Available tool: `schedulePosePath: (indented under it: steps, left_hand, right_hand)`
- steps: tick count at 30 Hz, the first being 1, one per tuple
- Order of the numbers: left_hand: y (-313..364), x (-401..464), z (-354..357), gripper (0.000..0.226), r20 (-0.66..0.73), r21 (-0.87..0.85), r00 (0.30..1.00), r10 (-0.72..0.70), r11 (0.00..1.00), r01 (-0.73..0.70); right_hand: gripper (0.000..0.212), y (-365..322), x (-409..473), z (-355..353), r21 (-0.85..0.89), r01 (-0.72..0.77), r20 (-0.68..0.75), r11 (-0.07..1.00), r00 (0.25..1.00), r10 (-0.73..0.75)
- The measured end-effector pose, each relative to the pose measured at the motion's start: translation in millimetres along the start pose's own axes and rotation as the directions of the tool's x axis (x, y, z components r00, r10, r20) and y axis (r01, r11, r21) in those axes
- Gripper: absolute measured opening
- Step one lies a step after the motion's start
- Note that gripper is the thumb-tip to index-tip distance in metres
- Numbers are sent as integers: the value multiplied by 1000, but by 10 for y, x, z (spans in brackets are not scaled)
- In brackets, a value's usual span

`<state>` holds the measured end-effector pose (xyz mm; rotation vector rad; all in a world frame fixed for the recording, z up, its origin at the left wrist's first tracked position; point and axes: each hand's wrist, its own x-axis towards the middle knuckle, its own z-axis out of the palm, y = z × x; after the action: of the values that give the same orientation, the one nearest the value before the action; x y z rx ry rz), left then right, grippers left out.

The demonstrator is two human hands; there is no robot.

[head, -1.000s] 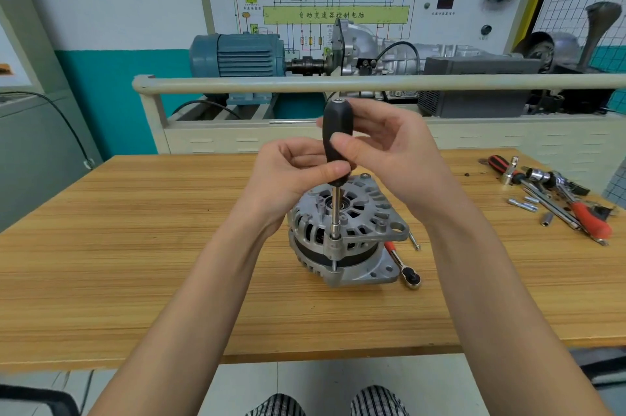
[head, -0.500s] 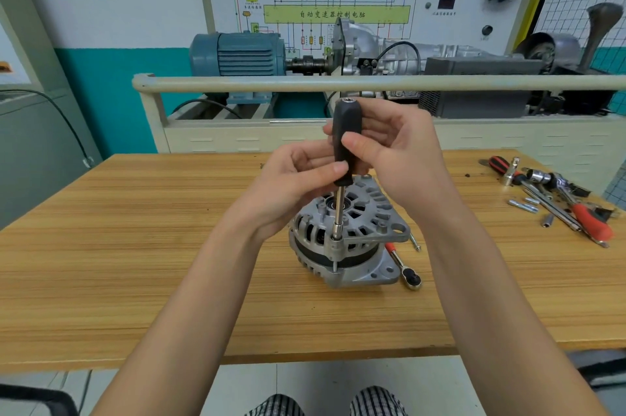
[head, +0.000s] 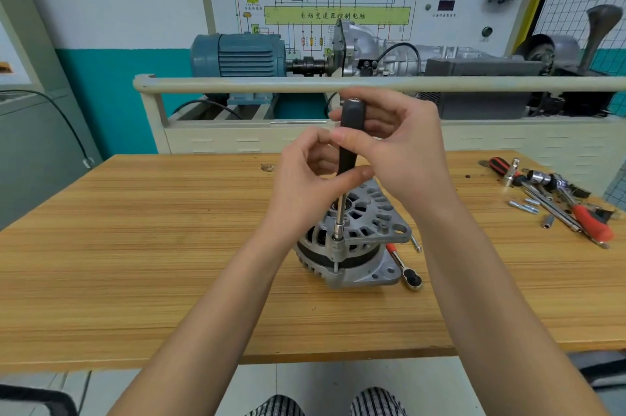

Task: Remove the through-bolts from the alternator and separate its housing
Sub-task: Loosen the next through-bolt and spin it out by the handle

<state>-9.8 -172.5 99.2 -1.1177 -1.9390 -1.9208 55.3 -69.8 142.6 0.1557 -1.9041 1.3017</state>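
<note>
1. The alternator [head: 352,239] stands on its end near the middle of the counter [head: 135,246], ribbed housing face up, a little below frame centre. Leave it there: the flat base keeps it steady while you turn.
2. Your right hand [head: 399,151] is wrapped around the upper part of the black handle of the nut driver [head: 349,144], thumb across the front. This hand appears to supply the turning.
3. Your left hand [head: 305,185] pinches the lower end of the handle between thumb and curled fingers. It likely keeps the shaft in line with the bolt.
4. The driver's socket sits on a through-bolt [head: 336,264] at the near rim of the housing. The bolt's shank shows in the gap between the two housing halves, so this bolt is not yet out and the halves remain joined.
5. Keep the shaft close to upright; a tilt may slip the socket off the bolt head.
6. Note the small ratchet [head: 404,268] lying just right of the alternator's base. It crowds that side.
7. Loose tools and sockets [head: 559,202] lie at the right of the frame, well apart from the work.
8. The counter to the left and toward the bottom of the frame offers room for removed bolts and the lifted housing half. Stay back from the near edge.
</note>
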Motion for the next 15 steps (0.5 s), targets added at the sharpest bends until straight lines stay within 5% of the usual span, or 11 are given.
schedulePosePath:
  steps: [4, 6, 10, 15]
  left_hand:
    - [-49, 31, -154, 24, 332, -321, 939, -92, 925, 204]
    - [-63, 48, -191, 28, 389, -418, 915, -107, 865, 279]
    - [-38, 66, -166, 25, 249, -389, 953, -171, 884, 260]
    - [27, 51, -51, 46, -11, -87, 992, -123, 989, 122]
  right_hand:
    - [41, 21, 12, -50, 122, -61, 101, 991, 994, 49]
    - [41, 15, 15, -65, 155, -97, 157, 983, 985, 72]
    - [43, 0, 16, -108, 165, -142, 230, 976, 968, 102]
    - [44, -3, -11, 6, -18, -68, -61, 998, 996, 67]
